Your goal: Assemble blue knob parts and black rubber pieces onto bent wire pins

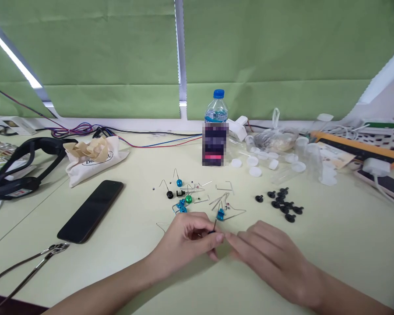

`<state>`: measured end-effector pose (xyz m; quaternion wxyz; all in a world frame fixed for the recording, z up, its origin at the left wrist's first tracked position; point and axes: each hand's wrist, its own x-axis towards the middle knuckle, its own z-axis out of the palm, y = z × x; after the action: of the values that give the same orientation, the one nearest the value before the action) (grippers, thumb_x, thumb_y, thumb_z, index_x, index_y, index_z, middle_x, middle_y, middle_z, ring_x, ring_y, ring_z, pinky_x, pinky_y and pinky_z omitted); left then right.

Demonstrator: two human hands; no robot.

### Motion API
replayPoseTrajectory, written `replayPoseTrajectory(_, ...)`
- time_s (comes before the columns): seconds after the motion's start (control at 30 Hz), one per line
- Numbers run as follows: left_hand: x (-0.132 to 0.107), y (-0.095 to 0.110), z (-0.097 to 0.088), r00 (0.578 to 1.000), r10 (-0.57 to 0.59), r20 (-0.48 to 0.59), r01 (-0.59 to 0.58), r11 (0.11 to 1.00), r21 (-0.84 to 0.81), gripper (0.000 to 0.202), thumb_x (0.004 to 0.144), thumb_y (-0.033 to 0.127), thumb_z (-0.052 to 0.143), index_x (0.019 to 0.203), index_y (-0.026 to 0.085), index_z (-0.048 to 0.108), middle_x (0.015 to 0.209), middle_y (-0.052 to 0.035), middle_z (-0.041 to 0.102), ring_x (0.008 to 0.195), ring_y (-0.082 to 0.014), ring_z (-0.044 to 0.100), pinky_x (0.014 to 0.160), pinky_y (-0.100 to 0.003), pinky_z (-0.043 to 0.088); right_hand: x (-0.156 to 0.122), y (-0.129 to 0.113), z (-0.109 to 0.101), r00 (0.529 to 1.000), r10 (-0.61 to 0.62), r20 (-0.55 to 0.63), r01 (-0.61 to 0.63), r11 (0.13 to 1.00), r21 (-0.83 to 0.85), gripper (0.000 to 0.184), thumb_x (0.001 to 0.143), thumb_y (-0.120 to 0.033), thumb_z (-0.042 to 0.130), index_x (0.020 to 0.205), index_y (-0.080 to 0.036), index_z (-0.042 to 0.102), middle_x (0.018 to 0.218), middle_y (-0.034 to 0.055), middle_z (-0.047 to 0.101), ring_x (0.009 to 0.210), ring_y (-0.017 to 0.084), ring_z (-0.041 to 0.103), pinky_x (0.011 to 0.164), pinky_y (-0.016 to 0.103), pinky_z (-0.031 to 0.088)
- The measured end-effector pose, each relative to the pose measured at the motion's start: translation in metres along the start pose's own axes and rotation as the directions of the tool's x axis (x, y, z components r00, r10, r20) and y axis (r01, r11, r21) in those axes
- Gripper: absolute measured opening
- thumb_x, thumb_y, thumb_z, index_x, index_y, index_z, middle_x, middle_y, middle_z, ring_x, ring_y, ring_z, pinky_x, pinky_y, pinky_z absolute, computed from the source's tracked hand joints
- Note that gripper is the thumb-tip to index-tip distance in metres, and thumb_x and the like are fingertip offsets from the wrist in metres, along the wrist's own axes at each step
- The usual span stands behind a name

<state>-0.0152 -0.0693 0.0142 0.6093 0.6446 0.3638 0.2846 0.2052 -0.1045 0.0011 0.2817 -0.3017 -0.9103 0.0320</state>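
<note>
My left hand (193, 236) is closed, thumb and fingers pinching a small dark part with a thin rod (215, 225) standing up from it. Fingers of my right hand (272, 258) are pressed together, their tips meeting the left thumb tip; anything between them is hidden. Just beyond the hands lies a small blue metal part (220, 214) among bent wires. Further left are more blue parts (181, 205), a green round part (188, 199), a black round part (170, 194) and another blue round part (179, 183), some with bent wires attached.
Black disc-shaped pieces (284, 203) lie to the right. A phone (91, 212), a cloth pouch (95, 162) and a black headset (29, 170) occupy the left. At the back stand a bottle (216, 131) and clear tubes with white caps (255, 171); cables run along the wall.
</note>
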Motion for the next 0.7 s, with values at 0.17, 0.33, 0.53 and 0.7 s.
replayPoseTrajectory(0.17,-0.002,0.003,-0.006,0.975,0.187,-0.120,-0.160,0.965,0.210,0.020,0.086,0.026,0.058,0.075,0.016,0.072,0.071,-0.0050,0.059,0.064,-0.0124,0.055,0.055,-0.021,0.045,0.018,-0.004,0.005,0.685,0.569,0.455,-0.667,0.236,0.707,0.062,0.094,-0.059,0.014,0.077,-0.017,0.056,0.055,-0.0007,0.047,0.046,0.010,0.039,0.045,0.023,0.032)
replayPoseTrajectory(0.33,-0.003,0.000,-0.007,0.973,0.222,-0.065,-0.196,0.942,0.271,0.022,0.088,0.026,0.055,0.078,0.015,0.072,0.075,-0.0059,0.058,0.067,-0.0128,0.055,0.052,-0.019,0.044,0.015,0.000,0.009,0.672,0.539,0.508,-0.709,0.267,0.653,0.043,0.096,-0.046,0.035,0.068,-0.019,0.052,0.048,-0.0050,0.040,0.044,0.008,0.032,0.045,0.021,0.028)
replayPoseTrajectory(0.53,0.004,-0.002,-0.006,0.993,-0.102,0.063,0.111,0.977,-0.180,0.023,0.080,0.033,0.064,0.070,0.013,0.068,0.068,-0.0009,0.053,0.060,-0.0135,0.062,0.060,-0.027,0.054,0.001,0.001,0.004,0.935,0.355,-0.027,-0.320,0.871,0.372,0.042,0.090,-0.048,0.045,0.105,-0.016,0.068,0.081,0.0076,0.067,0.070,0.018,0.059,0.063,0.029,0.050)
replayPoseTrajectory(0.7,-0.001,-0.002,-0.007,0.974,0.197,-0.109,-0.169,0.960,0.223,0.022,0.087,0.028,0.056,0.075,0.015,0.070,0.075,-0.0062,0.060,0.067,-0.0142,0.058,0.056,-0.022,0.047,0.011,-0.003,0.012,0.757,0.627,0.184,-0.554,0.468,0.689,0.056,0.096,-0.051,0.023,0.104,-0.013,0.064,0.077,0.0074,0.063,0.061,0.014,0.056,0.052,0.023,0.048)
